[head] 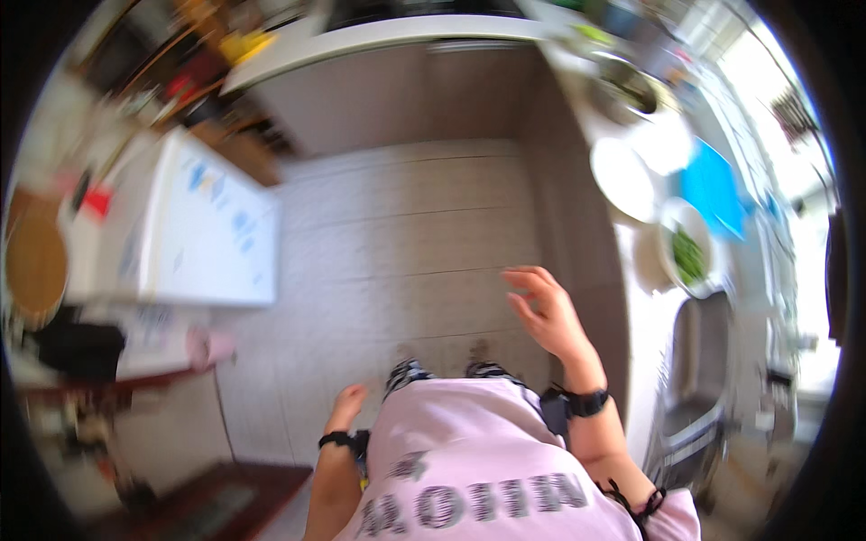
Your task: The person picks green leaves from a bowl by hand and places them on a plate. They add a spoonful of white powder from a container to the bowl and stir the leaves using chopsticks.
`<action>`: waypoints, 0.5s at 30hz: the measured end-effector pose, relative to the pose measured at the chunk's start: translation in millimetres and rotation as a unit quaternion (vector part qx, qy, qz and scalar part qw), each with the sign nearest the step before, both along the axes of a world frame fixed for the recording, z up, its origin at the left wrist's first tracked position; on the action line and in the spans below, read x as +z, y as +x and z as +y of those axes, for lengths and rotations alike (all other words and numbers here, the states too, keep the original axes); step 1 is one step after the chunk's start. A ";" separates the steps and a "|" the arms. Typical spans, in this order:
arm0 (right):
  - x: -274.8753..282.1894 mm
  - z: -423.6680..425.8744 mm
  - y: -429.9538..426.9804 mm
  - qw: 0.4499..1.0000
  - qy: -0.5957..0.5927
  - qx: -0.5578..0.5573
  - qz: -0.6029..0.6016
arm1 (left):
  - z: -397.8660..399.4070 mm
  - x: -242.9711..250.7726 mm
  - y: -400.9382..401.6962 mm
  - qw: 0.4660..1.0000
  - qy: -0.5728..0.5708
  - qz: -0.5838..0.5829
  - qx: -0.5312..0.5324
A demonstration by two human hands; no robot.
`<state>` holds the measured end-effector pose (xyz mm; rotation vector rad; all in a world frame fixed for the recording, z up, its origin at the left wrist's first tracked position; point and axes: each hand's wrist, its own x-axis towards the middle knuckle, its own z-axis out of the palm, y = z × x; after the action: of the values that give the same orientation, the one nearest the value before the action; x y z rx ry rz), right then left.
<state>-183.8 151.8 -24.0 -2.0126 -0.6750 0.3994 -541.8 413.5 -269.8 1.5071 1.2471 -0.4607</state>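
My right hand (544, 311) is raised in front of me over the tiled floor, near the counter's cabinet side, with its fingers apart and nothing held. Low at my left side hangs my left hand (348, 404); it is small and blurred, so its fingers cannot be made out. On the counter to the right, a white bowl (703, 277) holds green vegetables. Beside it are a white plate (622, 179) and a bright blue board or sheet (710, 189). Farther along, a metal pot (626, 88) contains something dark.
A stainless steel sink (697, 358) is set into the right counter (636, 338). A white appliance or cabinet (216, 223) stands at the left on the tiled floor (399, 237). Another counter (419, 27) crosses the far end. A dark red mat (223, 500) lies at the lower left.
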 end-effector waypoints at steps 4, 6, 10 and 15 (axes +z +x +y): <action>-13.3 -95.1 44.4 0.987 0.026 -0.157 -0.037 | -2.8 23.2 63.7 0.998 0.060 0.014 0.009; -11.6 -140.0 59.9 0.958 0.068 -0.271 -0.066 | -9.0 49.3 112.7 0.998 0.066 -0.002 -0.018; -16.4 -221.6 89.0 0.900 0.048 -0.419 -0.113 | -34.3 111.9 210.1 0.992 0.069 -0.074 -0.077; -18.2 -286.7 131.0 0.857 -0.168 -0.461 -0.157 | -48.5 132.6 303.7 0.965 0.041 -0.200 -0.167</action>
<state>-52.8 -134.9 -42.1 -2.4885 0.2549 -0.4262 -238.1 364.9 -137.2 1.7856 0.7062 -0.3031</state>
